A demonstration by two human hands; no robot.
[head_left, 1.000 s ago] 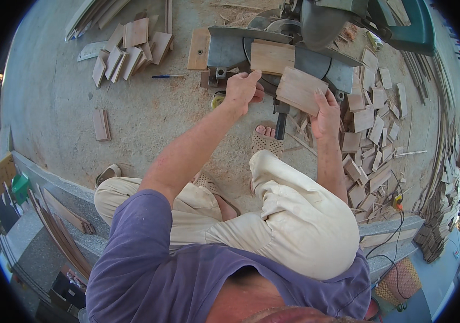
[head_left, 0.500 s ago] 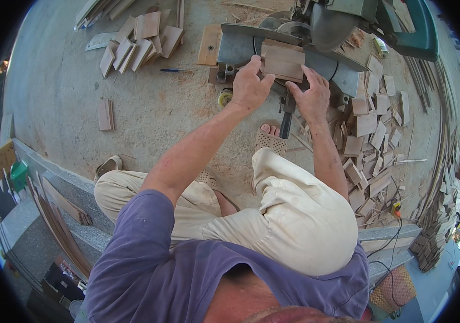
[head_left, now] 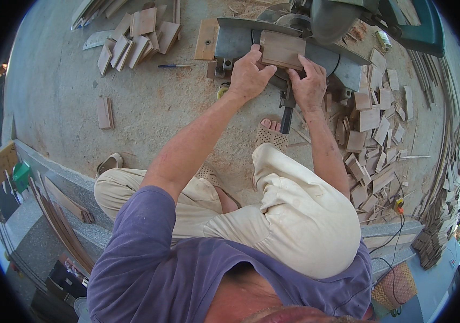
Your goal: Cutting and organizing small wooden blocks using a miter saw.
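A short stack of wooden boards lies on the metal bed of a miter saw, against its fence. My left hand grips the stack's left end, fingers at the side and thumb along the near edge. At the right end my right hand holds it likewise, with its thumb near the front corner. Above and to the right of the boards stands the raised saw head with its blade guard. The saw's black front handle points toward me between my forearms.
Several cut boards are heaped at the far left, by a blue pen. A small board pair lies on the floor. Many offcuts are piled right of the saw. A tape measure sits beside my left wrist.
The boards in the stack now sit more evenly over one another; before, a strip of a lower board showed at the far edge. Both hands have shifted slightly along with the view.
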